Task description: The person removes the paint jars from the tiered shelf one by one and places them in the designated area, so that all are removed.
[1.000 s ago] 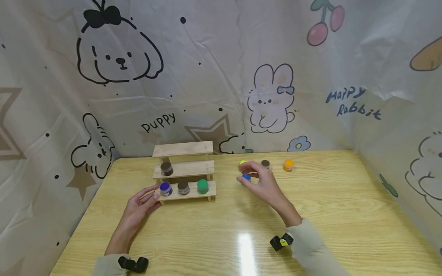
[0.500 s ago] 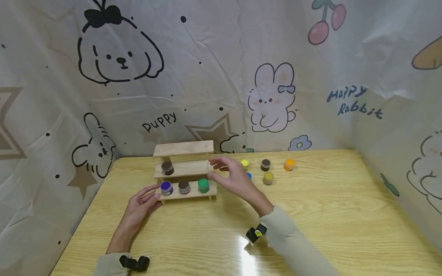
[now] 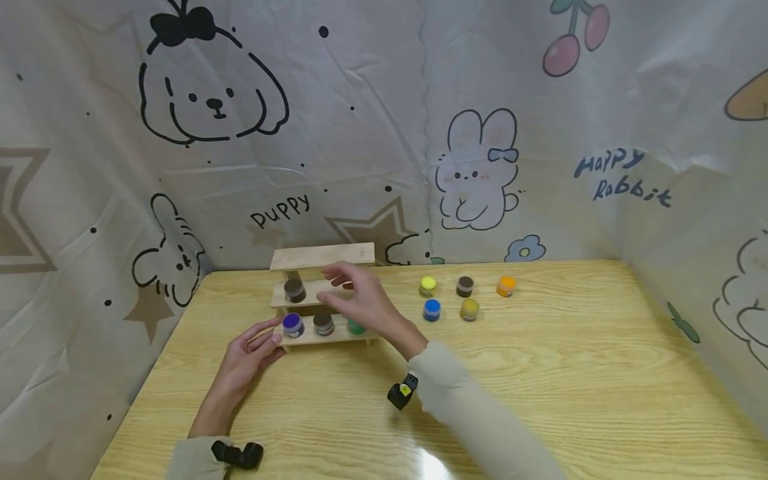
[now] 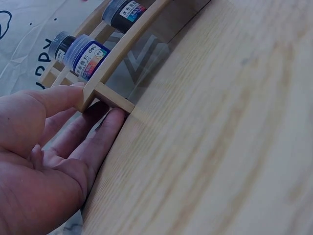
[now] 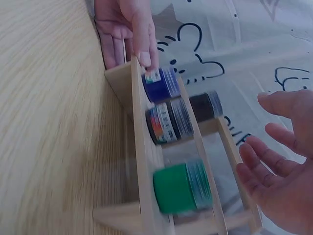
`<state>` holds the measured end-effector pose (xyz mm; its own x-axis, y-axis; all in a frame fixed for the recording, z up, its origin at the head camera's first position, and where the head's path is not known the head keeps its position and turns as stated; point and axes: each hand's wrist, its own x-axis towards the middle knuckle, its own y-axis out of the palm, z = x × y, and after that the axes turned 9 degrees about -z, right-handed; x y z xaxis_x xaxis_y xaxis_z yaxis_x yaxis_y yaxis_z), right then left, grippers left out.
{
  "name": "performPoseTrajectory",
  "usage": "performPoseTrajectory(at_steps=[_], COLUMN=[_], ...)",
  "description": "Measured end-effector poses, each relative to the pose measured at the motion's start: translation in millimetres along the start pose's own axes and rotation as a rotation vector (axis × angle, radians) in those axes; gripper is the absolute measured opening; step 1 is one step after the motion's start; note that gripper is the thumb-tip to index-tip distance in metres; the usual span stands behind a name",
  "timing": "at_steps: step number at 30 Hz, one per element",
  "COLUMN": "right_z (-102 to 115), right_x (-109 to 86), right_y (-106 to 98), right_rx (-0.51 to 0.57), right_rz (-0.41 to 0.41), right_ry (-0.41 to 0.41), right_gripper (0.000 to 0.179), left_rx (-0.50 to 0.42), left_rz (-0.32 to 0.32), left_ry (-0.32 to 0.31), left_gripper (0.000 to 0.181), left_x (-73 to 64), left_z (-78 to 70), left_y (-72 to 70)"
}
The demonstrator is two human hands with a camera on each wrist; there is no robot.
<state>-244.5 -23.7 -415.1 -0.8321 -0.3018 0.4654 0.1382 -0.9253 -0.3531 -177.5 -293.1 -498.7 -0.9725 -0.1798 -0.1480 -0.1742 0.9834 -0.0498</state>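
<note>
My left hand (image 3: 242,360) holds the left end of a three-step wooden rack (image 3: 324,256). In the left wrist view, the thumb lies at the corner of the lowest step and other fingers are by its leg. Purple (image 3: 293,325), dark brown (image 3: 323,324) and green (image 5: 178,188) paint jars stand on that lowest step. Another dark jar (image 3: 295,290) is on the middle step, at the left. My right hand (image 3: 365,303) hovers over the rack's right half, fingers apart and nothing between them, partly hiding the green jar in the head view.
On the table (image 3: 540,373) right of the rack stand several more paint jars: yellow (image 3: 428,287), dark (image 3: 465,287), orange (image 3: 507,286), blue (image 3: 431,310) and ochre (image 3: 469,309). A printed cloth (image 3: 384,120) hangs behind and along the sides.
My right hand has moved left, from over the blue jar to above the rack, uncovering the loose jars. My left hand has stayed at the rack's end.
</note>
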Motion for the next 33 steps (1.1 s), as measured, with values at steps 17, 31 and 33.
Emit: performPoseTrajectory(at_steps=[17, 31, 33], right_z=[3, 0, 0], right_x=[21.6, 23.0, 23.3], right_y=[49, 64, 66], right_rx=[-0.126, -0.200, -0.203], right_rz=[0.042, 0.006, 0.010], right_ry=[0.062, 0.151, 0.150], right_gripper=[0.042, 0.041, 0.041], left_rx=[-0.037, -0.040, -0.039], left_rz=[0.038, 0.031, 0.031], left_ry=[0.026, 0.029, 0.034], left_gripper=[0.051, 0.050, 0.050], left_x=[-0.1, 0.6, -0.5], left_z=[-1.9, 1.5, 2.2], left_y=[-1.3, -1.2, -2.8])
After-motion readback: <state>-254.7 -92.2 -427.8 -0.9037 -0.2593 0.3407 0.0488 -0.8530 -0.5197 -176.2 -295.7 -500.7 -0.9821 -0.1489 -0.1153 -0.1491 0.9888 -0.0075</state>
